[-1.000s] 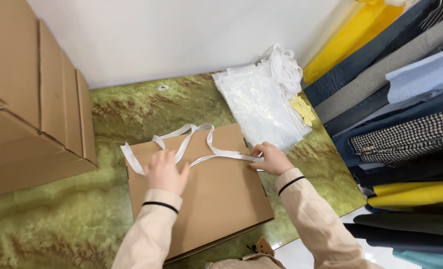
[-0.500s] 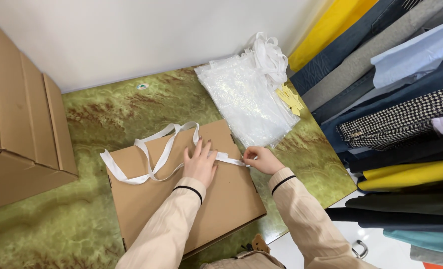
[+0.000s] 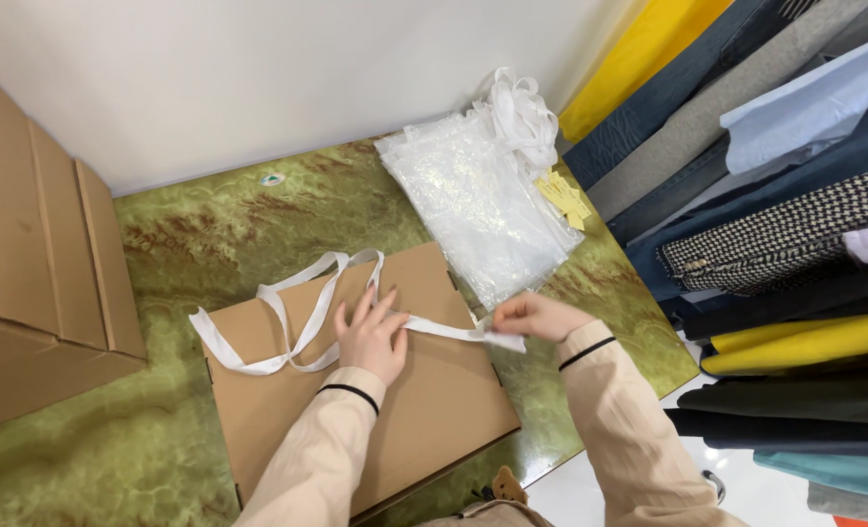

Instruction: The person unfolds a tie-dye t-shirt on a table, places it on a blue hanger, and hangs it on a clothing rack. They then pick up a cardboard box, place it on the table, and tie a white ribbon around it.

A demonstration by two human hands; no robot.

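Note:
A flat brown cardboard box (image 3: 424,410) lies on the green marbled table (image 3: 209,244). A long white ribbon (image 3: 287,322) loops over the box's top left and runs right across it. My left hand (image 3: 370,337) lies flat with fingers spread, pressing the ribbon onto the box's middle. My right hand (image 3: 536,317) is past the box's right edge, pinching the ribbon's end and holding it taut. Both arms wear beige sleeves with black bands at the wrists.
Large stacked cardboard boxes (image 3: 34,263) fill the left side. A pile of clear plastic bags (image 3: 483,195) with white ribbons and yellow tags (image 3: 565,200) lies at the back right. Hanging clothes (image 3: 775,224) crowd the right edge. A white wall runs behind the table.
My left hand slid right along the box onto the ribbon's middle. My right hand pulled the ribbon end further right, off the box edge. The view shifted left.

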